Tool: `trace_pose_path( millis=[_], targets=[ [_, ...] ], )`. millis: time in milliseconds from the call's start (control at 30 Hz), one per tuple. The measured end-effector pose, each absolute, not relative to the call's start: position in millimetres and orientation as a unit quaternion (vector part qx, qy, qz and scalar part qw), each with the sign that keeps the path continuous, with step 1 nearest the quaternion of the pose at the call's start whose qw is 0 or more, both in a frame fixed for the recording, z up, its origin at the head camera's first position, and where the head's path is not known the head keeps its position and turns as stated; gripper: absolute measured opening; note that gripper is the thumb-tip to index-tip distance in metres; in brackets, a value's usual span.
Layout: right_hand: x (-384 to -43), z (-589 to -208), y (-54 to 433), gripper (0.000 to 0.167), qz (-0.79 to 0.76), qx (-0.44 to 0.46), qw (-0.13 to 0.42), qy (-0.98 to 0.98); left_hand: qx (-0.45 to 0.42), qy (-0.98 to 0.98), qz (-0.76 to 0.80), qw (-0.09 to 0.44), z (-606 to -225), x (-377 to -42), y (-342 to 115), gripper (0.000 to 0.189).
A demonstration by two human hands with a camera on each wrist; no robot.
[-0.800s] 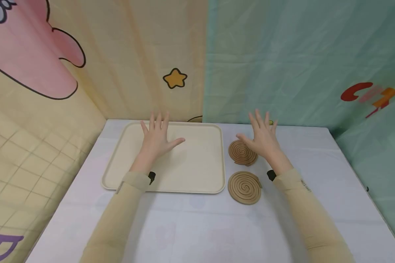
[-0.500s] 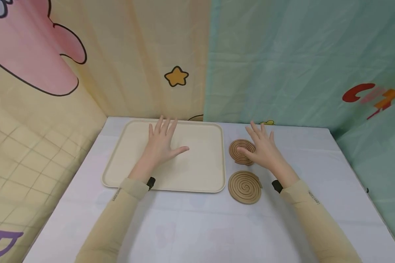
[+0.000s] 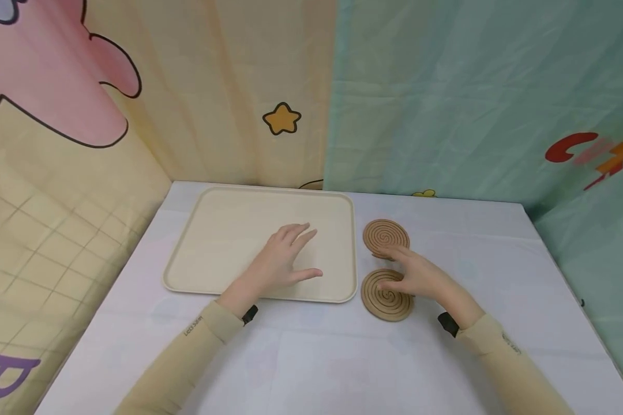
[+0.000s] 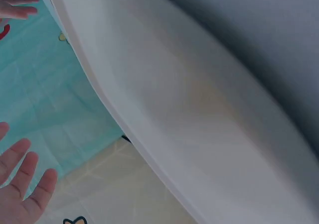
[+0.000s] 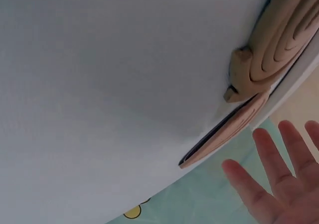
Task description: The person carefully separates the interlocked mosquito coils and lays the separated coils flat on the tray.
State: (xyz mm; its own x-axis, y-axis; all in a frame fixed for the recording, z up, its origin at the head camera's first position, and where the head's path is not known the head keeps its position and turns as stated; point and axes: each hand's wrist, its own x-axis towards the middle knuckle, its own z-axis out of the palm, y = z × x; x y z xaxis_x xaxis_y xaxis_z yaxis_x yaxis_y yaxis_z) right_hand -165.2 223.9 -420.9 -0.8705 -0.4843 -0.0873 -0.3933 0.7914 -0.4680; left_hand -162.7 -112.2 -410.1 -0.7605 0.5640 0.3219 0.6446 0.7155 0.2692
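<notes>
Two brown spiral mosquito coils lie on the white table, right of a cream tray (image 3: 228,230). The far coil (image 3: 384,230) looks slightly redder than the near coil (image 3: 386,311). My right hand (image 3: 420,275) hovers over the two coils from the right, thumb above the near one and fingers overlapping the far one's front edge. In the right wrist view, the near coil's blunt outer end (image 5: 241,77) shows left of the spread fingers. Over the right half of the tray is my left hand (image 3: 279,262), thumb apart from the loosely bent fingers, holding nothing.
The white table (image 3: 311,357) reaches back to a printed curtain (image 3: 420,104), beige on the left and green on the right. Dark bands (image 3: 448,324) sit at both wrists under beige sleeves. The tray has a low raised rim.
Both hands have come back toward the body, the left also moving right across the tray. My right hand has lowered toward the near coil. The coils and tray stay put.
</notes>
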Motion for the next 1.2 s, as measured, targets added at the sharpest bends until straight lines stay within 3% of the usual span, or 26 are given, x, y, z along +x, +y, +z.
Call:
trace_pose_path(
  millis=[300,633,933,1200],
  targets=[
    [-166.6,-434.1,231.2,0.072,-0.231,-0.222,0.139,0.937,-0.343,-0.914,-0.215,0.016,-422.9,-135.4,-67.1,0.061],
    [-179.6,-435.9,237.8,0.04,-0.261,-0.182,0.17,0.933,-0.219,-0.898,-0.352,-0.148,-433.8,-102.7,-14.1,0.041],
    [-186.2,-438.8,236.6,0.02,-0.266,-0.142,0.164,0.939,-0.101,-0.826,-0.494,-0.253,-440.7,-82.8,9.4,0.06],
    [-182.3,-437.2,234.1,0.015,-0.254,-0.123,0.145,0.948,-0.085,-0.774,-0.569,-0.266,-437.4,-79.4,17.1,0.063]
  ],
)
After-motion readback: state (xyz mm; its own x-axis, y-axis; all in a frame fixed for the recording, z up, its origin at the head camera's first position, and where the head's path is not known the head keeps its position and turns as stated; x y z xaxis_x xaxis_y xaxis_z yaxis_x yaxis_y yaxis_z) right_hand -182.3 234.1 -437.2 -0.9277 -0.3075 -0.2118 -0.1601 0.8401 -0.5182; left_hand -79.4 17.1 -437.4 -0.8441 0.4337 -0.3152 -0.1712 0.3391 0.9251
